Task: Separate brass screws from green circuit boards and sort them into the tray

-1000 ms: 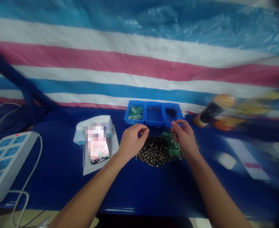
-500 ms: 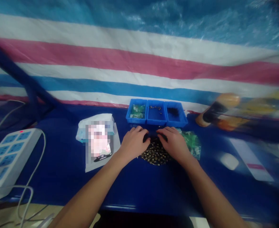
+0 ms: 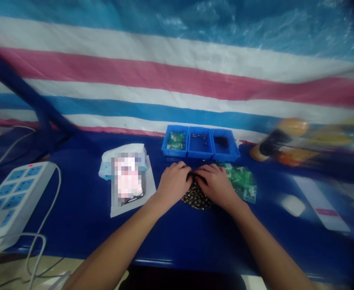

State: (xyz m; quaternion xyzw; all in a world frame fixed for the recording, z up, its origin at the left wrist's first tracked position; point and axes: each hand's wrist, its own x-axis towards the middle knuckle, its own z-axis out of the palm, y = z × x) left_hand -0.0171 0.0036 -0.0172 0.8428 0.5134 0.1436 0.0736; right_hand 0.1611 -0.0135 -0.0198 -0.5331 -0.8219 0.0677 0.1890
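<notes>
Metal parts (image 3: 196, 198) lie heaped on the worktop (image 3: 192, 237); left hand (image 3: 176, 181) at 10 o'clock, right hand (image 3: 215, 183) at 2, both half-curled, fingertips hidden: from here I cannot tell what is held; parts look stiff, light, likely to roll; pinch one mid-length

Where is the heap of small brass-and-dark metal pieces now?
In the head view, the heap lies centrally on the glossy blue tabletop, partly hidden by the left hand and right hand, left of the green plastic packets.
</notes>
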